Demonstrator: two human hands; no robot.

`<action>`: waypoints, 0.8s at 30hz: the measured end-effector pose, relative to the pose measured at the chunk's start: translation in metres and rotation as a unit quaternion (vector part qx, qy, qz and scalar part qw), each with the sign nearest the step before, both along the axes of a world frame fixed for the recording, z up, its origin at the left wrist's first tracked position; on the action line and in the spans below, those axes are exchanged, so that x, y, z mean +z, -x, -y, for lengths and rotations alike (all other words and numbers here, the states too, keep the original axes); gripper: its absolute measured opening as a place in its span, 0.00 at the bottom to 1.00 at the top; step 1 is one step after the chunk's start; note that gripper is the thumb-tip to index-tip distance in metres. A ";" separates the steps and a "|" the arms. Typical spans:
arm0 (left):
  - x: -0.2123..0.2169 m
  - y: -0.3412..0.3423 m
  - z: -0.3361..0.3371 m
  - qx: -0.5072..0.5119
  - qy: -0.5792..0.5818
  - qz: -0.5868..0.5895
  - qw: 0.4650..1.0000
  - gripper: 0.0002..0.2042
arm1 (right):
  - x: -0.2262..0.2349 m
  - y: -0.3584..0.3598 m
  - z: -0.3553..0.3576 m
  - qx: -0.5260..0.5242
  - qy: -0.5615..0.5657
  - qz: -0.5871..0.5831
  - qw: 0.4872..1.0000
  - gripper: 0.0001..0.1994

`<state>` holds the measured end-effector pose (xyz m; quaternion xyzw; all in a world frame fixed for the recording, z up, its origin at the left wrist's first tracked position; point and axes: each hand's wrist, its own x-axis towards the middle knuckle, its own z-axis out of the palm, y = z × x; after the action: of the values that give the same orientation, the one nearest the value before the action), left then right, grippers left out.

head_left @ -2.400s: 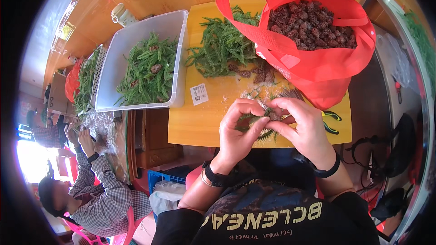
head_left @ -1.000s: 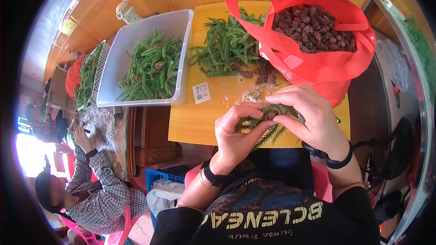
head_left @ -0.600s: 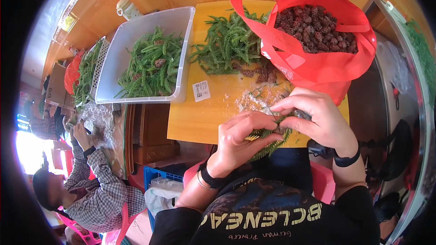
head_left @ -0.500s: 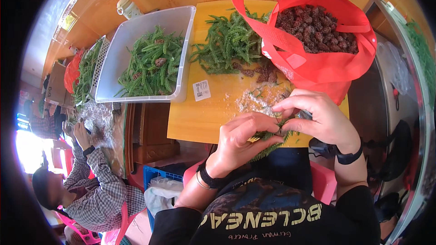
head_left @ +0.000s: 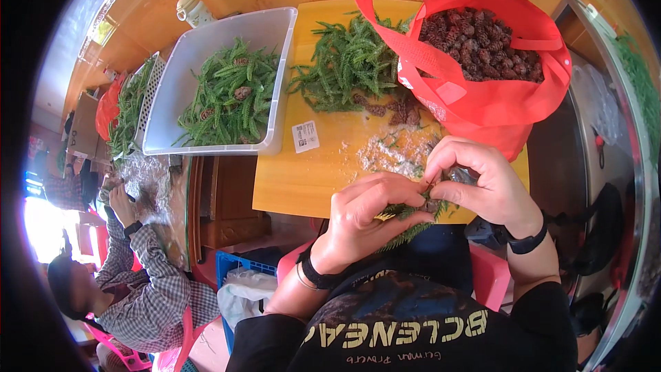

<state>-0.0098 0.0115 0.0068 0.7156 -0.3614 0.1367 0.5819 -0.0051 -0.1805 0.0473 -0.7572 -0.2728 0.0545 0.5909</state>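
Note:
Just above my lap, at the near edge of the yellow table, my left hand is closed on a green artificial pine sprig. Its thumb and fingertips pinch the sprig's stem end, where a small brown piece shows; I cannot tell whether it is a cone. My right hand is closed at the same spot, thumb and index finger pressed together on something thin and dark, mostly hidden by the fingers. Beyond my hands, a heap of green sprigs lies on the table.
A red bag full of pine cones stands at the far right. To the left, a clear plastic bin holds sprigs with cones. White flakes and a label lie on the table. A co-worker sits at the left.
My right fingertips have shifted slightly right along the sprig's stem end. The left hand keeps its hold, with the sprig turned a little.

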 end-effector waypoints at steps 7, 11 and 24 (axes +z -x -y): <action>0.007 0.004 -0.001 0.019 -0.012 0.024 0.999 0.16 | 0.002 0.000 0.000 -0.005 0.032 0.032 0.999 0.06; 0.008 0.004 -0.001 0.023 -0.014 0.026 0.999 0.16 | 0.004 -0.003 0.001 0.022 0.021 0.044 0.999 0.06; 0.009 0.007 0.000 0.076 -0.050 0.086 0.992 0.16 | -0.003 0.005 -0.013 -0.090 0.053 0.087 0.991 0.08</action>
<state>-0.0167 0.0115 0.0160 0.7547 -0.3608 0.2235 0.5003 -0.0097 -0.1674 0.0447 -0.8107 -0.2509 -0.0509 0.5265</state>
